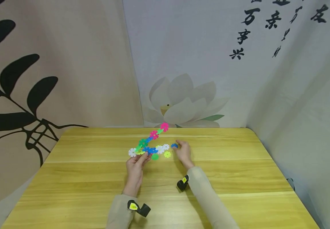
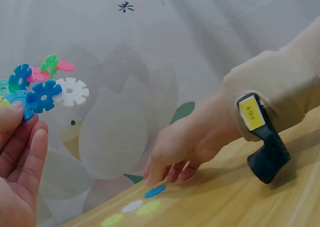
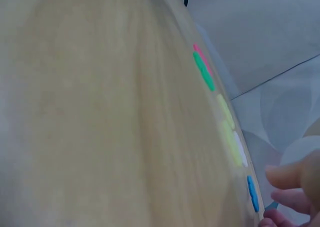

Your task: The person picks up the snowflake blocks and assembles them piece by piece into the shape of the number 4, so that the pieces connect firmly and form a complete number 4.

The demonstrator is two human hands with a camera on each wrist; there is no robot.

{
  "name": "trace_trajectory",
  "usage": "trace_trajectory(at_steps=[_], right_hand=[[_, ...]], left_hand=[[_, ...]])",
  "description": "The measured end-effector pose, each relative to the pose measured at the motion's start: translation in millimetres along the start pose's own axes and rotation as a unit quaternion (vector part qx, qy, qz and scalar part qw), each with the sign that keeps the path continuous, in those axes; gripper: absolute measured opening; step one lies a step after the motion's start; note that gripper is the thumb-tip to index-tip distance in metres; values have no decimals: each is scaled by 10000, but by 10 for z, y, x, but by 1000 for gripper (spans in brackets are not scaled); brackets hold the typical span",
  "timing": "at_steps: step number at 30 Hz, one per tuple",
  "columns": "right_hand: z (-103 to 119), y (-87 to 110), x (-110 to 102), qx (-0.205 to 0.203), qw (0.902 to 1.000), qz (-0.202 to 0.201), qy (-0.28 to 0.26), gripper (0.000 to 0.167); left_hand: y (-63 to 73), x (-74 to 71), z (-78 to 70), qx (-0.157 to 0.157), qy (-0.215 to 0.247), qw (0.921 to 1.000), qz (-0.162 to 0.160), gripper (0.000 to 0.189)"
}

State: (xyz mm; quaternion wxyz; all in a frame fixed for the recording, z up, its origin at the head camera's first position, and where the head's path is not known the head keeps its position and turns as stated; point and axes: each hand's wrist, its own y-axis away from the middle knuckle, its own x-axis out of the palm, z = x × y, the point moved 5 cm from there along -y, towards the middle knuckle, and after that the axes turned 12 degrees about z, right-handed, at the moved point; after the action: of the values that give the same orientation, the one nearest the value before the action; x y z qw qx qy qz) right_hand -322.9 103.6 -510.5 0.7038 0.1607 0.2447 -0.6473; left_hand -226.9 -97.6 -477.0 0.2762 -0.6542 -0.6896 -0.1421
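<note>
A chain of interlocked snowflake building discs (image 1: 143, 143) in pink, green, blue and white is held up by my left hand (image 1: 136, 170). Thumb and fingers pinch a blue disc (image 2: 20, 101) near the chain's lower end, and a white disc (image 2: 72, 92) sticks out beside it. My right hand (image 1: 184, 153) reaches over the table, thumb and fingers apart. Right at its fingertips lies a loose blue disc (image 3: 253, 193), flat on the wood.
More loose discs lie on the wooden table (image 1: 225, 178) left of the right hand: a white disc (image 2: 132, 206), a yellow disc (image 1: 167, 154), a second yellow disc (image 2: 148, 207), a green disc (image 1: 154, 156) and a pink disc (image 3: 202, 59). A printed curtain (image 1: 188, 63) hangs behind the table.
</note>
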Motion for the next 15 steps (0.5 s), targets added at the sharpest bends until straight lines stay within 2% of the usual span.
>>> trace_trajectory(at_steps=[8,15], right_hand=[[-38,-58,32,206,9988,74,445,30],[-53,-93,4,346,9986,147,368,24]], left_hand=[[-1,-9,-7,25,-24,10000,59,28],[2,-9,-25,78,5,9999,86,28]])
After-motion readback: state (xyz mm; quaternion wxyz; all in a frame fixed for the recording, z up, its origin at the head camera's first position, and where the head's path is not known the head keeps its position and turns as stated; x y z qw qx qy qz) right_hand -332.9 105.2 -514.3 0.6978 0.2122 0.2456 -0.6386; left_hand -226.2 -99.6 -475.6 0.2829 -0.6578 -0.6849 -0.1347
